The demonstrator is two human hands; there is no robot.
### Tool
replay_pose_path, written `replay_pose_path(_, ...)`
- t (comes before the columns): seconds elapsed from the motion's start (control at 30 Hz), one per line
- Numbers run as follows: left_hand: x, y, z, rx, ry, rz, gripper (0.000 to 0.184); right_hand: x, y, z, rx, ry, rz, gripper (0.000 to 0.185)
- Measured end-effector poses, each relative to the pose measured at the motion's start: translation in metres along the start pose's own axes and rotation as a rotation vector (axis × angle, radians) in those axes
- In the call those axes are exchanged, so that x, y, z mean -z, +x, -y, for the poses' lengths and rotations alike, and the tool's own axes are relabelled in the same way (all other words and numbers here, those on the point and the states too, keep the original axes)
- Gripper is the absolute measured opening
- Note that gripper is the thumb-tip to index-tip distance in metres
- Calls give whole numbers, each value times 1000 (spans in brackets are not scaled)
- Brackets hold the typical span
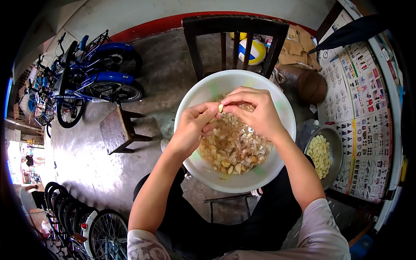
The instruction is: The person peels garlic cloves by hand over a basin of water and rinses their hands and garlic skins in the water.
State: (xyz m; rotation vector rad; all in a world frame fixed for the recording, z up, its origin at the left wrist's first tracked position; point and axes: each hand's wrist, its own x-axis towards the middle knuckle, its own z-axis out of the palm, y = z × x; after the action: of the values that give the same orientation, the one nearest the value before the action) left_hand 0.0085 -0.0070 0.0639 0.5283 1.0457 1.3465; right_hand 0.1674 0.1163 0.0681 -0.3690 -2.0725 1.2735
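A pale garlic clove (221, 108) is pinched between the fingertips of both hands, over a large white basin (195, 171). My left hand (196, 125) closes on it from the left, thumb and index finger together. From the right, my right hand (255, 110) grips the same clove with thumb and fingertips. Below the hands, the basin holds loose papery skins (238, 145) and unpeeled garlic cloves (229, 167), which look wet. A metal bowl (337, 145) with many peeled cloves (320, 156) stands to the right of the basin.
The basin rests before a dark wooden chair (234, 21). A small wooden stool (117, 130) stands left, near blue tricycles (104, 65) and several bicycle wheels (108, 234). Balls (252, 52), cardboard (294, 50), a brown ball (311, 87) and a printed chart (355, 108) are at the right.
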Motion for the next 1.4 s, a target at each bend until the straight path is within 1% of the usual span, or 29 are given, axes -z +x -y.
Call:
replay_pose_path(0.03, -3, -2, -4, 6, 39, -11, 23, 0, 1, 0, -17, 37, -16, 11)
replay_pose_path(0.17, -2, -4, -9, 15, 136, -39, 23, 0, 1, 1, 33, -31, 18, 10)
replay_pose_path(0.23, 0, -5, -8, 33, 167, -48, 23, -5, 0, 4, 58, -80, -33, 8)
replay_pose_path(0.37, -3, -6, -3, 59, 238, -33, 21, -5, -1, -1, 124, -91, -34, 8)
replay_pose_path(0.43, -6, -9, -7, 48, 253, -33, 22, -5, -2, -1, 52, -70, -25, 9)
replay_pose_path(0.47, -7, -9, -8, 37, 271, -30, 22, -6, -2, -1, 50, -70, -25, 9)
replay_pose_path(0.53, -7, -10, -7, 38, 308, -48, 23, -10, -3, 0, -161, 214, -21, 11)
replay_pose_path(0.57, -6, -10, -7, 36, 346, -67, 24, -9, -3, 0, -162, 215, -21, 11)
replay_pose_path(0.63, -9, -11, -9, 25, 393, -80, 24, -6, -2, 0, -277, 253, 82, 13)
replay_pose_path(0.73, -11, -12, -8, 15, 451, -112, 24, -5, -3, -1, -285, 205, 115, 14)
replay_pose_path(0.83, -11, -11, -6, 2, 492, -130, 24, 0, -3, -2, -235, 119, 163, 11)
replay_pose_path(0.9, -10, -10, -4, -10, 521, -129, 23, 1, -2, 2, -243, 100, 176, 8)
replay_pose_path(0.97, -6, -9, 1, -65, 583, -115, 23, -1, -2, 3, -250, 80, 189, 5)
replay_pose_path(1.03, -6, -8, 1, -76, 599, -105, 23, -4, -3, -1, -94, -64, 223, 4)
replay_pose_path(1.17, -5, -7, 1, -115, 633, -111, 24, -9, -5, -3, -114, -87, 230, 4)
replay_pose_path(1.23, -7, -8, -1, -109, 630, -130, 25, -10, -6, -6, -60, -117, 207, 5)
replay_pose_path(1.4, -5, -7, -2, -103, 625, -186, 26, -11, -5, -6, -53, -90, 181, 5)
